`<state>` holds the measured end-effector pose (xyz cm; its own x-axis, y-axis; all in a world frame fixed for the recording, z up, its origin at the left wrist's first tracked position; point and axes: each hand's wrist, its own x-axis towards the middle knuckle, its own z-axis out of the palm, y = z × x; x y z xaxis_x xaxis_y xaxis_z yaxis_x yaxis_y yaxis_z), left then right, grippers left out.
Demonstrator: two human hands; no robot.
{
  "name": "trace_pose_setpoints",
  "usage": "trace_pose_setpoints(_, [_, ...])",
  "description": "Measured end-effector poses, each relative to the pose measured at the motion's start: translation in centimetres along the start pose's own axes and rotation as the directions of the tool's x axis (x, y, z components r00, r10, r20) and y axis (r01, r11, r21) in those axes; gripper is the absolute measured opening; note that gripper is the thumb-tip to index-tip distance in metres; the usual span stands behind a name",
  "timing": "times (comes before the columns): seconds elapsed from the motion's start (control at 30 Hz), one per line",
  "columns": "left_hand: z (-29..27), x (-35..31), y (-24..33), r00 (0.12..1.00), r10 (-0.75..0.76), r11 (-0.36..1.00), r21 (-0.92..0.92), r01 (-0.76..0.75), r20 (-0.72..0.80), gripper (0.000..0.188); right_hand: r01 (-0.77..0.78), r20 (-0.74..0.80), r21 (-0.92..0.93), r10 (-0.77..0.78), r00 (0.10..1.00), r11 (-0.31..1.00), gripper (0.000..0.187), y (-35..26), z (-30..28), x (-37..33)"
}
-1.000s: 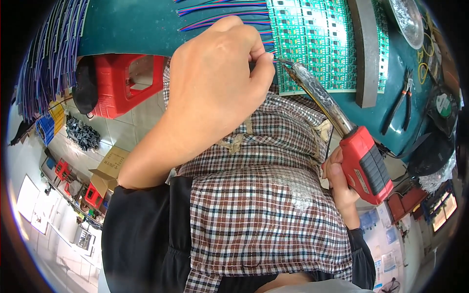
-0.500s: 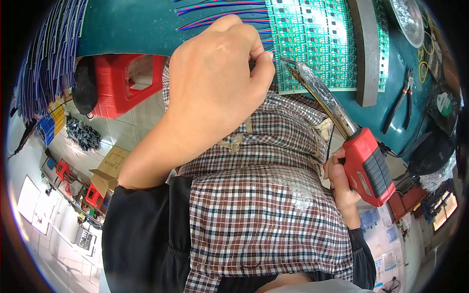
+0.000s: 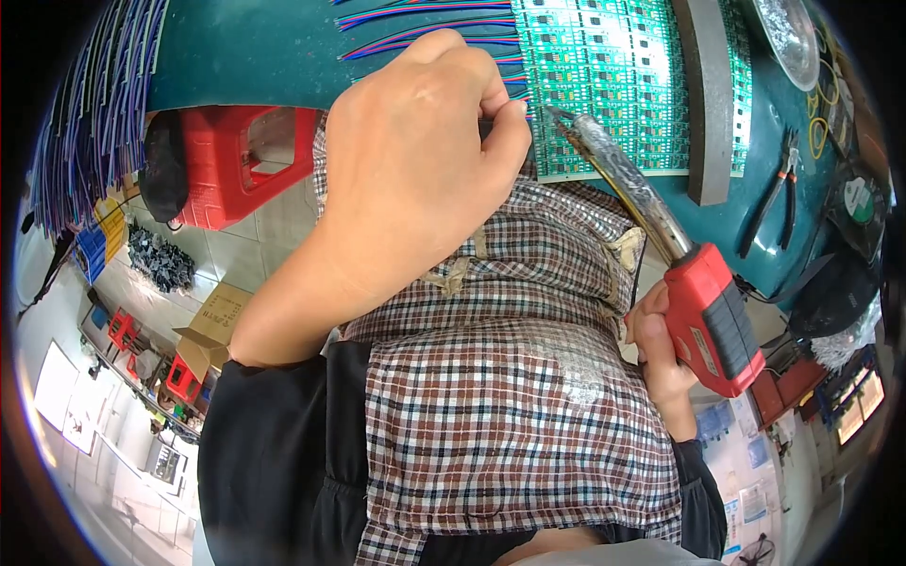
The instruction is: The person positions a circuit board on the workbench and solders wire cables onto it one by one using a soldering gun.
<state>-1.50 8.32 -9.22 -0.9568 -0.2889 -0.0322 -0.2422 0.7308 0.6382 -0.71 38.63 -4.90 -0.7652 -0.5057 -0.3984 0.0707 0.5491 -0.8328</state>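
My left hand (image 3: 415, 160) is closed in a pinch at the left edge of a panel of green circuit boards (image 3: 609, 85). Thin coloured wires (image 3: 522, 96) show at its fingertips; the rest of them is hidden under the hand. My right hand (image 3: 658, 349) is wrapped round the red and black handle of a soldering iron (image 3: 694, 283). The iron's long, stained metal shaft slants up and left, and its dark tip is at the panel's left edge, close to my left fingertips. Farther along that edge, several bunches of coloured wires (image 3: 429, 40) reach the boards.
A dark grey bar (image 3: 703, 104) lies across the panel. To its right on the green table (image 3: 245, 57) are pliers (image 3: 776, 193) and a metal bowl (image 3: 788, 38). Many wires (image 3: 94, 123) hang over the table's left edge, near a red plastic stool (image 3: 222, 156).
The soldering iron has shifted very slightly, its tip moving a little up and its handle a touch. My left hand stays in place.
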Motion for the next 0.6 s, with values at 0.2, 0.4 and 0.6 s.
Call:
trace_pose_setpoints(0.2, [0.01,-0.09,-0.03,1.0,-0.01,1.0,-0.006,0.01,0.002,0.021,-0.049,0.022,-0.02,0.05,0.999,0.999,0.018,-0.69,-0.36,0.0])
trace_pose_setpoints(0.4, [-0.01,-0.2,0.07,1.0,-0.008,1.0,-0.014,0.008,-0.009,0.022,-0.025,-0.01,0.031,0.025,1.0,0.999,0.013,-0.44,-0.09,-0.15])
trace_pose_setpoints(0.6, [-0.06,-0.22,0.07,1.0,-0.009,1.0,-0.008,0.009,-0.015,0.021,-0.013,0.059,-0.045,0.015,0.998,0.999,0.013,-1.01,-0.38,0.54])
